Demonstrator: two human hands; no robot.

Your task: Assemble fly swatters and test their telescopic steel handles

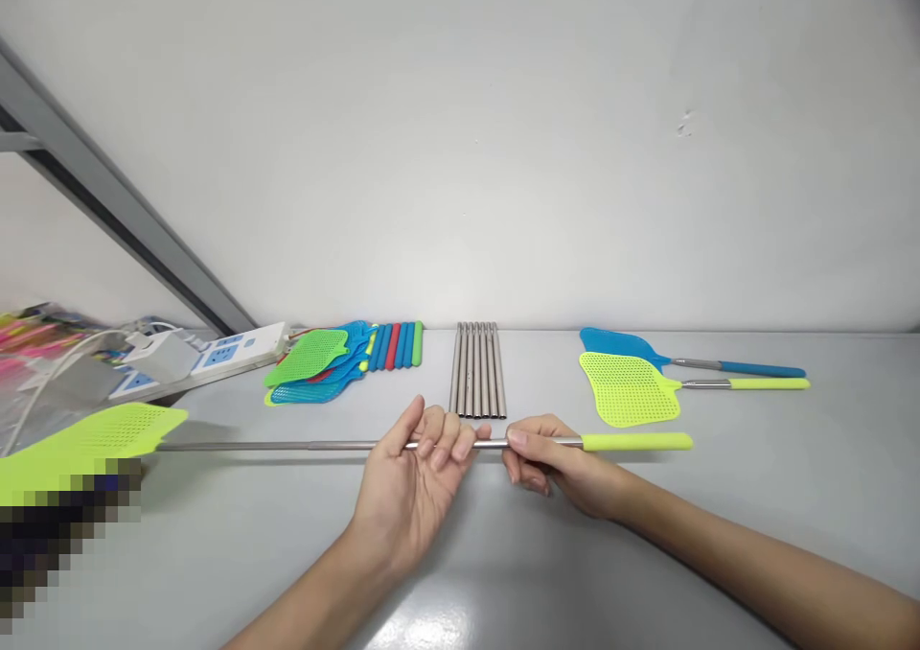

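Two bare hands hold a yellow-green fly swatter (341, 445) level above the grey tabletop (812, 482), its length running crosswise in front of the person. The left hand (413, 487) is turned palm up, fingers curled around the steel telescopic shaft (493, 444) while the thumb stands apart; this looks like a light cradle, probably meant to carry the weight of the long, head-heavy side. The right hand (553, 458) has thumb and fingers closed on the shaft just beside the yellow-green handle (636, 442), seemingly to steady the thick end. The shaft thins toward the perforated swatter head (107, 434), so it appears drawn out, and that length likely explains why the head reaches the left edge of view

Behind the hands, steel tubes (478, 372) lie parallel in a tight row, perhaps so each can be picked up singly. Left of them sit coloured grip sleeves (395, 345) side by side and loose swatter heads (309, 360) overlapping in a pile, apparently sorted by kind. To the right, a blue fly swatter (622, 345) and a lime fly swatter (629, 388) lie with handles pointing right, set apart from the loose parts. A power strip (248, 345) rests at far left
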